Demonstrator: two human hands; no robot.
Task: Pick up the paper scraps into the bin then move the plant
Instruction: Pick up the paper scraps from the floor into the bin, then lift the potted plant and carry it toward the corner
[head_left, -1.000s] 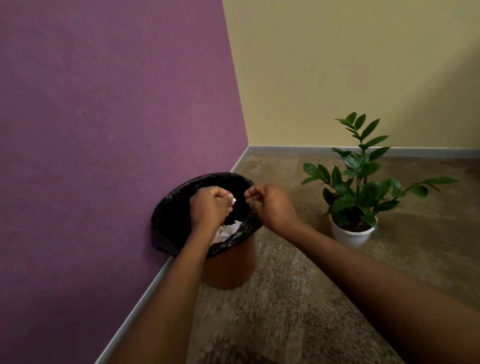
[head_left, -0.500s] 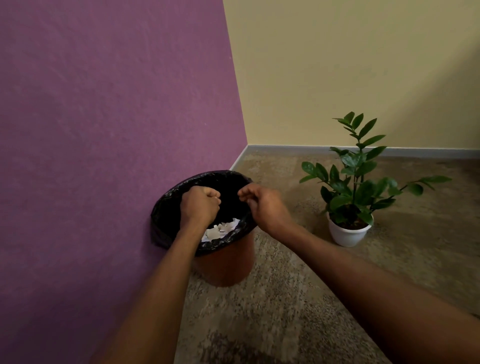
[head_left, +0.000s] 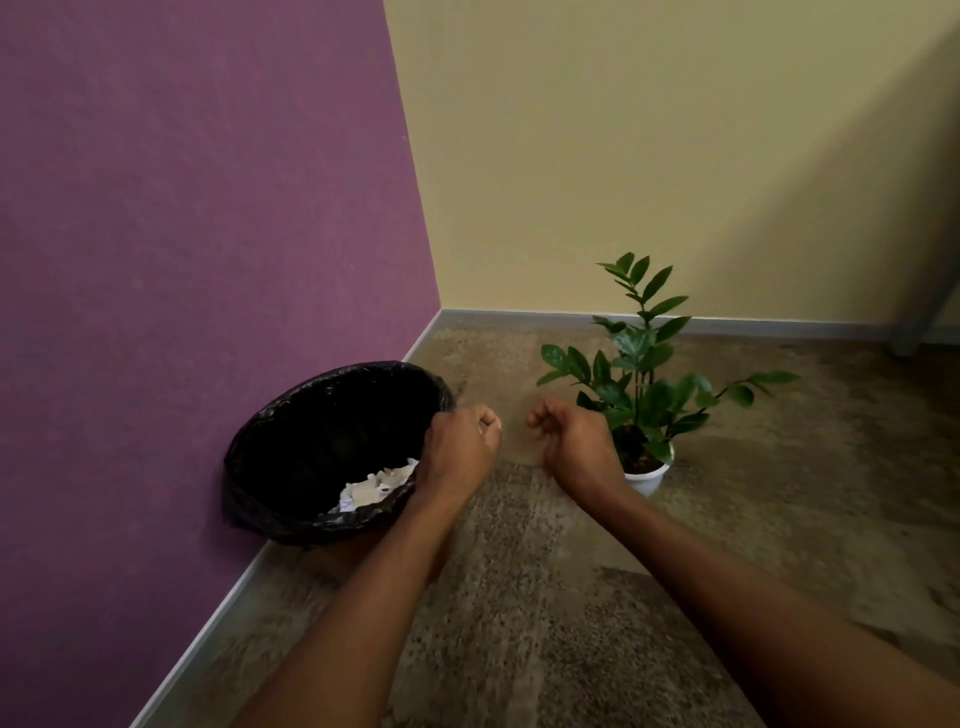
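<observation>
A round bin (head_left: 291, 447) lined with a black bag stands on the floor against the purple wall. White paper scraps (head_left: 371, 488) lie inside it. A green leafy plant (head_left: 644, 374) in a small white pot (head_left: 647, 480) stands on the floor to the right. My left hand (head_left: 460, 449) hovers at the bin's right rim, fingers curled with nothing seen in them. My right hand (head_left: 574, 441) is between bin and plant, in front of the pot's left side, fingers also curled and holding nothing.
The purple wall (head_left: 182, 234) meets a yellow wall (head_left: 649, 156) at the corner behind the bin. A grey skirting board runs along both. A grey furniture leg (head_left: 919, 312) stands at the far right. Speckled brown floor (head_left: 545, 597) lies in front.
Both hands have come out from over the bin's opening and shifted right, towards the plant. The view has pulled back and the scraps rest in the bin.
</observation>
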